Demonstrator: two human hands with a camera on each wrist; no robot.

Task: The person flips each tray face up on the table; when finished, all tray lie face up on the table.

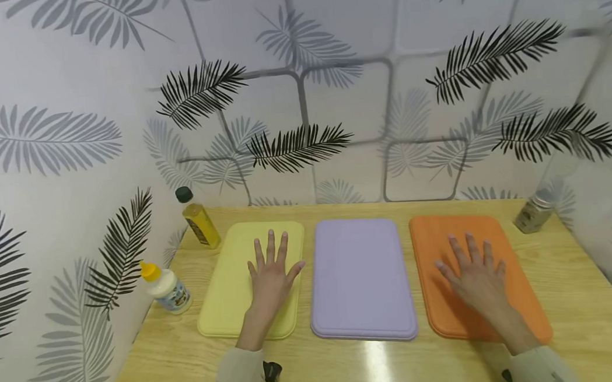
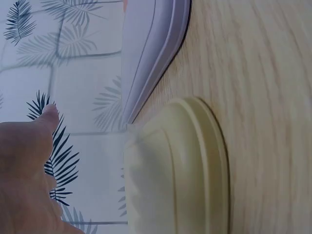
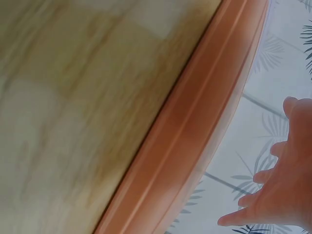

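Observation:
Three flat, rounded rectangular boards lie side by side: a yellow board [image 1: 223, 301], a purple board [image 1: 361, 281] and an orange board [image 1: 442, 264]. Over the yellow one is my left hand [image 1: 269, 284], palm down, fingers straight and spread. My right hand [image 1: 480, 285] is held the same way above the orange one and casts a shadow on it. Both wrist views show a gap between hand and board: the left hand [image 2: 24, 170] beside the yellow board's rim [image 2: 209, 161], the right hand [image 3: 282, 180] beside the orange rim [image 3: 195, 112]. Neither hand holds anything.
On the wooden table [image 1: 317, 371], a white glue bottle [image 1: 170, 293] with a yellow cap and a dark-capped bottle of yellow liquid [image 1: 201, 223] stand at the left. A small jar [image 1: 534, 212] stands at the back right. Leaf-patterned walls [image 1: 342, 95] border the table.

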